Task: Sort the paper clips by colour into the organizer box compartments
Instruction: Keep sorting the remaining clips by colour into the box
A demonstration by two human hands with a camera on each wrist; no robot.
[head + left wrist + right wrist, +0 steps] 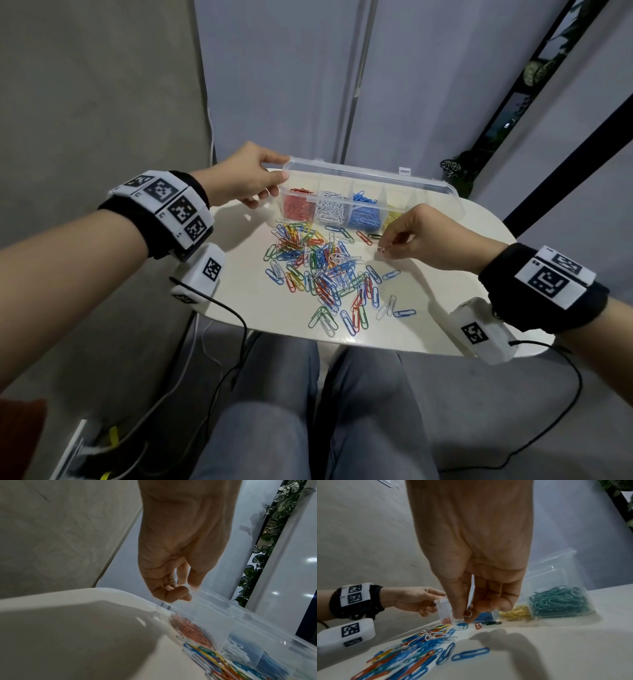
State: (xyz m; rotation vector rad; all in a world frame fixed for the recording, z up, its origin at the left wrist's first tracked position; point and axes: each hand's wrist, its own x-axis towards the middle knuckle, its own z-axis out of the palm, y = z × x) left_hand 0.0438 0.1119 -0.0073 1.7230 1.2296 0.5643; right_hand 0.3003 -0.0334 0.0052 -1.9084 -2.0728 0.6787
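The box (370, 192) at twelve o'clock already holds sorted colours, but a big mixed pile of clips (322, 270) remains mid-table. The left hand (243, 178) grips the box's nine-o'clock end. The right hand (421, 236) pinches one white clip (381, 249) at three o'clock of the pile.

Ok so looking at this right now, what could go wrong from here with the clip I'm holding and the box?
The right hand pinches a white paper clip only by its tip, a thin grip, so it might slip back into the mixed pile. The white compartment sits between the red compartment and the blue compartment, so a loose drop could land in a neighbour. The left hand holds just one end of the organizer box, which might pivot if bumped.
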